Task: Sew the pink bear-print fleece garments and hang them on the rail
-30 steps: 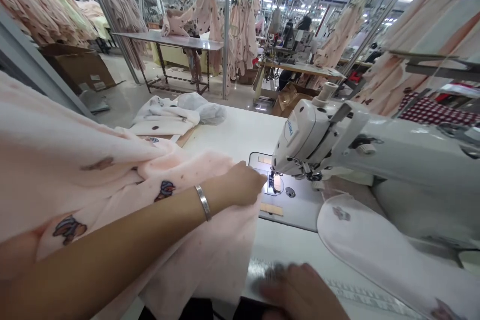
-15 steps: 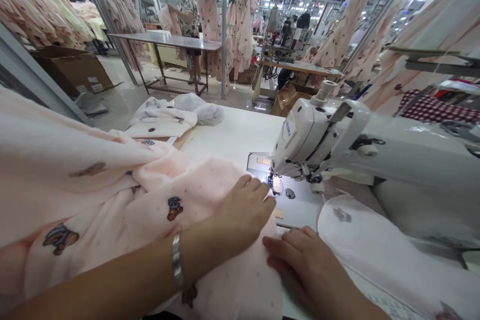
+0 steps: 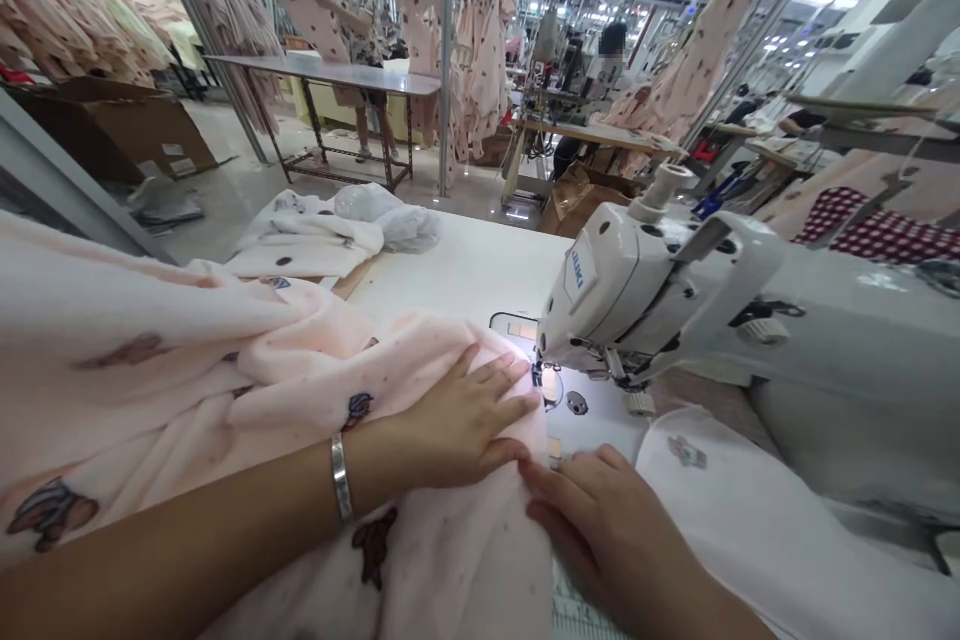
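Observation:
Pale pink fabric [image 3: 457,560] printed with small bears spreads over the left and front of the white sewing table [image 3: 465,265]. My left hand [image 3: 469,425] lies flat on it, fingers spread, with the fingertips just left of the lit presser foot [image 3: 537,375] of the white sewing machine [image 3: 622,285]. Close to my left thumb, my right hand [image 3: 607,515] has its fingers curled and pinches the fabric's right edge. Part of its grip is hidden. The fabric's edge runs from the presser foot toward me.
A separate pale bear-print piece [image 3: 720,480] lies under the machine arm at right. Folded fabric [image 3: 300,240] and a clear plastic bag [image 3: 390,218] rest at the table's far left. Beyond are a metal-legged table [image 3: 322,75], a cardboard box [image 3: 112,125] and a person [image 3: 356,20] holding fabric.
My left hand has gone from bunched fingers to spread flat on the fabric. My right hand has closed in on the fabric's edge. The person behind has lifted fabric to the left.

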The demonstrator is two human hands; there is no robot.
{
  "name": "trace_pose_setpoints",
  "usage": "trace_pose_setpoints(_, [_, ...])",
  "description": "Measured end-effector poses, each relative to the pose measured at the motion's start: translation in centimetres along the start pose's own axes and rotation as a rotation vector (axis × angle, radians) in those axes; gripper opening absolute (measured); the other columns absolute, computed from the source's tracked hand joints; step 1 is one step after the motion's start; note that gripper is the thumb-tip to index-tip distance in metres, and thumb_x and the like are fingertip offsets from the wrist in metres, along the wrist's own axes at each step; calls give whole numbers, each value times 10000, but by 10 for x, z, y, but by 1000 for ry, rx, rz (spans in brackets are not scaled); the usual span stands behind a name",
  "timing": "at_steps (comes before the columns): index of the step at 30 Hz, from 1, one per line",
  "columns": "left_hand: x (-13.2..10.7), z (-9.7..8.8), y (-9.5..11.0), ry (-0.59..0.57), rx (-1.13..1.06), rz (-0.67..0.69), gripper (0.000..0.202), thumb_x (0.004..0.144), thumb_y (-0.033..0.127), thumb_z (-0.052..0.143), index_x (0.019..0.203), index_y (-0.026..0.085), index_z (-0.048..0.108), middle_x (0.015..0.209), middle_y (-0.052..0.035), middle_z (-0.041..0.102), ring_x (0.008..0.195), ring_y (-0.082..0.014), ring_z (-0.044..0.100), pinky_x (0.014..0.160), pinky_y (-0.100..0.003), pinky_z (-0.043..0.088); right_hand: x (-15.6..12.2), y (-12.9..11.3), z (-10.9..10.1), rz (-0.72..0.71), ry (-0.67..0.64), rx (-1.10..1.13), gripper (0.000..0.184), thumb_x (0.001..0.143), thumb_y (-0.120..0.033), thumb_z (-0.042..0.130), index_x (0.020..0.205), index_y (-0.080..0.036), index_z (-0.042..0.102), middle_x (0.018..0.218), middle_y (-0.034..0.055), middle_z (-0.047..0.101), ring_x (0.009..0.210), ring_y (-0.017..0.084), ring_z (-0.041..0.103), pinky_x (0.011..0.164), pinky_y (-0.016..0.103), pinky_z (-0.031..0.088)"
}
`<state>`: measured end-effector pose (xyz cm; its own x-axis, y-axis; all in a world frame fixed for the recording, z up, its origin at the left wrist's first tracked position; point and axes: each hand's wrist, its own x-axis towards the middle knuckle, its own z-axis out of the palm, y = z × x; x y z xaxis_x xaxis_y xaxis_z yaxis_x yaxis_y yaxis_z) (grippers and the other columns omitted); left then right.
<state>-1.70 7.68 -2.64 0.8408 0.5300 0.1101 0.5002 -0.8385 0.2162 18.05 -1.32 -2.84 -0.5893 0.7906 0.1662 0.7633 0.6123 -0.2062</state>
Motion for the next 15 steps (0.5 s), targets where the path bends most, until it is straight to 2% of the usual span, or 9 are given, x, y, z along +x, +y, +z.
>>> trace_pose_setpoints(3, [-1,0,8,39,45,1,424,921,431,376,1283,212,405,1401,-137,343,1306,-277,268,1052,-526,93,0,-2,0,-7,15,-13,267,904,-207,426,1162,-182,489,721,-1,575,642,148,479,623,296,277])
trace_pose_setpoints(5, [-4,-1,20,72,92,1,282,907,320,431,1136,183,521,1317,-132,441,1236,-275,357,1041,-532,121,-4,-6,-1,-32,60,-39,234,900,-192,427,1112,-164,524,714,7,570,638,150,474,614,298,289])
trace_pose_setpoints(7, [-9,-1,33,69,102,25,177,854,190,477,1000,162,572,1168,-107,545,1111,-255,456,1027,-494,193,-10,-11,-2,-93,119,-76,178,890,-168,433,996,-154,576,669,7,551,604,150,450,581,301,287])
trace_pose_setpoints(9, [-15,2,42,74,63,61,208,810,120,489,998,163,569,1079,-79,578,1011,-229,499,994,-435,273,-16,-16,-2,-157,163,-99,152,875,-147,451,905,-153,600,623,1,532,570,148,424,544,301,278])
trace_pose_setpoints(11, [-18,7,44,123,9,75,256,821,101,473,1052,180,549,1095,-63,571,992,-210,503,972,-402,303,-20,-19,-2,-177,188,-98,147,863,-130,468,880,-156,611,654,9,561,580,148,438,539,304,292])
trace_pose_setpoints(15, [-12,13,28,202,-35,88,217,895,144,424,1067,197,545,1134,-54,554,1005,-198,492,964,-400,301,-17,-17,-3,-174,204,-86,175,868,-108,464,940,-146,619,909,44,649,703,155,498,604,316,344])
